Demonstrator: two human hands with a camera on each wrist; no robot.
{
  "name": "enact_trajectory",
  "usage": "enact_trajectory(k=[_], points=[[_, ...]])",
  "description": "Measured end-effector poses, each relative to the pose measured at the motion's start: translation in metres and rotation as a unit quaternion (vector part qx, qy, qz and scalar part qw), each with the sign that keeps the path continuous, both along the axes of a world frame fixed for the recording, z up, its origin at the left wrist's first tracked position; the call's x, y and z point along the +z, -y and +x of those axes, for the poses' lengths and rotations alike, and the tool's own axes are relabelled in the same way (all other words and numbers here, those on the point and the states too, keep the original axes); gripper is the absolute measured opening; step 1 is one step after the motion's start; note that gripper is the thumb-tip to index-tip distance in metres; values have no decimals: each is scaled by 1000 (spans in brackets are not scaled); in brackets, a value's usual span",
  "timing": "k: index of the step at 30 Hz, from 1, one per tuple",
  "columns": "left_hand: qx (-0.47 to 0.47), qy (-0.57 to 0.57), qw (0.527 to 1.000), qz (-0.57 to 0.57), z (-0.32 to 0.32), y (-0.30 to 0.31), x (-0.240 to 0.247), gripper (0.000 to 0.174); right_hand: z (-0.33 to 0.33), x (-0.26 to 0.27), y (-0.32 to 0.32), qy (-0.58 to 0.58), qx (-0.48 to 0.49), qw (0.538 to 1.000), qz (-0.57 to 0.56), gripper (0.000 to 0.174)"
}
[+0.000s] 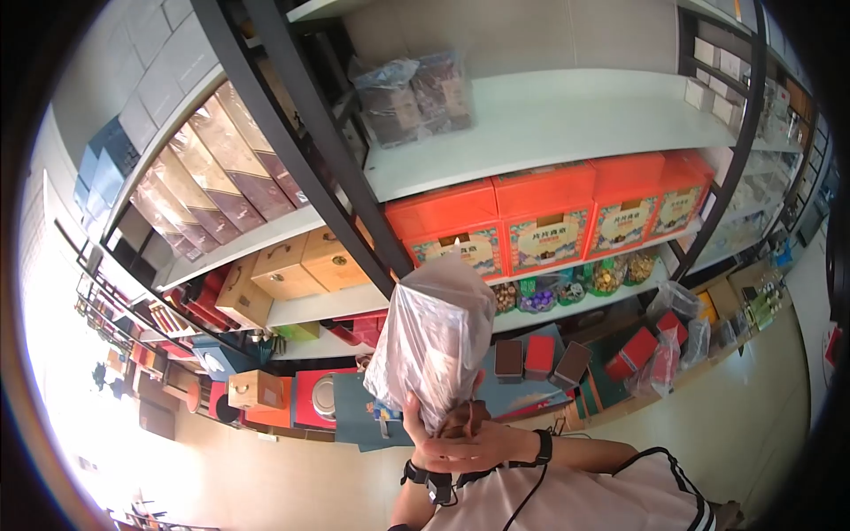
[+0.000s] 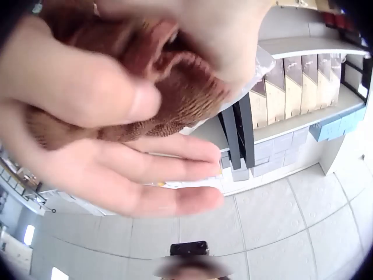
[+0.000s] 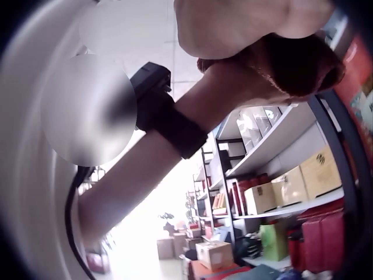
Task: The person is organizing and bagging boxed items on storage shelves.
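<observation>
Holding clear plastic-wrapped box point(image 1: 434, 341) up by shelves; left hand point(image 2: 105, 151), right hand point(image 3: 250, 23) both clutching brown terry cloth point(image 2: 180, 87); next probably needs steady lift.

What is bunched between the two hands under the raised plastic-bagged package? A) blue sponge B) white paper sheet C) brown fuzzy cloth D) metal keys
C: both wrist views show the brown fuzzy cloth gripped between the left hand and right hand.

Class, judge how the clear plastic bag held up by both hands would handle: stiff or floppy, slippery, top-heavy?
Probably floppy: the plastic bag crinkles loosely around its dark contents. Likely slippery: it looks glossy. It may tip, standing tall above the left hand and right hand gripping a brown cloth.
</observation>
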State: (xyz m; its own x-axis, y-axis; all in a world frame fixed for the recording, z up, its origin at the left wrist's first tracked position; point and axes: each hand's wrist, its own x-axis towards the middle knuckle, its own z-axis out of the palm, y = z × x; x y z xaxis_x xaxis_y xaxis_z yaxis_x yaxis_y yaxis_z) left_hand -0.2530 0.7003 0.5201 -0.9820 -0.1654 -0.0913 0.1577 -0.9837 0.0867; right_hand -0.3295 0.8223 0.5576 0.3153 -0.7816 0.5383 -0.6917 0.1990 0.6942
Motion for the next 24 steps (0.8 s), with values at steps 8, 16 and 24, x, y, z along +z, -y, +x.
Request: enact_trajectory(k=[8,16,24], points=[[112,62,939,-319,1,-27,30,80,-55,-44,-14,524,230,763,-301,44],[215,72,883,-412,-6,-19,25,91,-40,29,-36,450,211,845,-196,42],[168,162,864,-446,7,-19,26,77,-10,55,-11,498,218,839,10,68]])
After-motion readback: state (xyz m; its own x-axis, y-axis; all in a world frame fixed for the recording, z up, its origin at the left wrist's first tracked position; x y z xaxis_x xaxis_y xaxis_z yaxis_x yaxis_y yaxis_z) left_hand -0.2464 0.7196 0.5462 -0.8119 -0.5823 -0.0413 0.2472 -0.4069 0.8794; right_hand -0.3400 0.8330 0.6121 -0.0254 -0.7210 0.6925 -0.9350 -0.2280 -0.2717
